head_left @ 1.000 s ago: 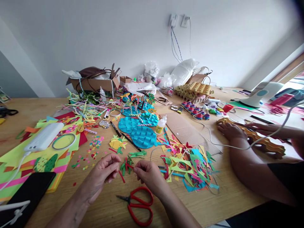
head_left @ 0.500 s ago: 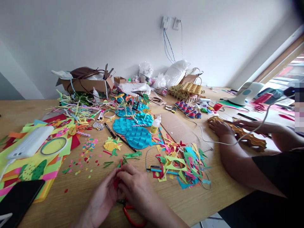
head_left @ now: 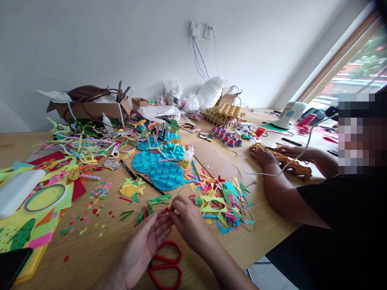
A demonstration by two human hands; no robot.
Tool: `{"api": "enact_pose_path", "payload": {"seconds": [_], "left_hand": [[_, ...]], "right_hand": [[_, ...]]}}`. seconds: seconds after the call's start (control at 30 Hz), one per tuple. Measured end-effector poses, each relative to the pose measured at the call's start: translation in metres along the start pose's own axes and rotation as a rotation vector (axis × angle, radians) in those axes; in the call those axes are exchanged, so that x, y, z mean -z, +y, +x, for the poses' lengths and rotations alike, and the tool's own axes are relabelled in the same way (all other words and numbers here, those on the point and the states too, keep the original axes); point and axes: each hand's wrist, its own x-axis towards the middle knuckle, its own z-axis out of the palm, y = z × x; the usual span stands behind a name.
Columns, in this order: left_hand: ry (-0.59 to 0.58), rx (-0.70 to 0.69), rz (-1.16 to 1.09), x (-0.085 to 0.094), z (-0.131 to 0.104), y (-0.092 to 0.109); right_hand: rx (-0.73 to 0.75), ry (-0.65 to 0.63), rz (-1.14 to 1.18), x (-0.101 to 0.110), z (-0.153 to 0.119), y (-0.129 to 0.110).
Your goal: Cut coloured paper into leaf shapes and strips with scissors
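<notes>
My left hand (head_left: pixel 151 235) is turned palm up above the near edge of the table, its fingers stretched out. At its fingertips my right hand (head_left: pixel 186 217) closes thumb and fingers on a small red paper piece (head_left: pixel 167 210), mostly hidden by the fingers. Below the hands lie scissors with red handles (head_left: pixel 165 266); their blades are hidden under my left hand. Green paper strips (head_left: pixel 159 199) lie just beyond my fingers, near a yellow paper fish (head_left: pixel 130 191). To the right is a heap of coloured paper scraps (head_left: pixel 213 203).
Blue woven paper discs (head_left: pixel 166 176), a glue bottle (head_left: pixel 187 158) and black pens (head_left: pixel 128 169) lie ahead. Coloured sheets (head_left: pixel 45 225) and a phone (head_left: pixel 13 264) are at left. At right, a co-worker's hands (head_left: pixel 266 156) rest on an egg-carton strip (head_left: pixel 298 169); a white cable crosses there.
The view has turned right. My left hand has opened from a cupped grip to a flat palm, and my right hand has drawn back to its fingertips. More of the scissors' handles shows.
</notes>
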Motion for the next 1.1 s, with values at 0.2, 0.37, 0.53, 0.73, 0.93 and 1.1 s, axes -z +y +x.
{"api": "enact_pose_path", "payload": {"seconds": [0.2, 0.37, 0.53, 0.73, 0.93, 1.1], "left_hand": [[-0.069, -0.003, 0.285, 0.012, -0.014, 0.004], [-0.013, -0.008, 0.37, 0.023, -0.022, 0.013], [0.068, -0.06, 0.376, 0.033, -0.024, 0.02], [0.054, -0.08, 0.448, 0.036, -0.025, 0.018], [0.017, -0.084, 0.456, 0.041, -0.021, 0.02], [-0.002, -0.122, 0.591, 0.03, -0.024, 0.026]], "right_hand": [[-0.27, 0.037, -0.229, 0.036, 0.011, 0.066], [-0.439, -0.009, -0.369, 0.055, -0.003, 0.111], [-0.397, -0.133, -0.363, 0.054, -0.01, 0.123], [-0.34, -0.152, -0.325, 0.058, -0.007, 0.122], [-0.309, -0.119, -0.211, 0.081, -0.012, 0.111], [-0.243, -0.068, 0.147, 0.09, -0.015, 0.088]]}}
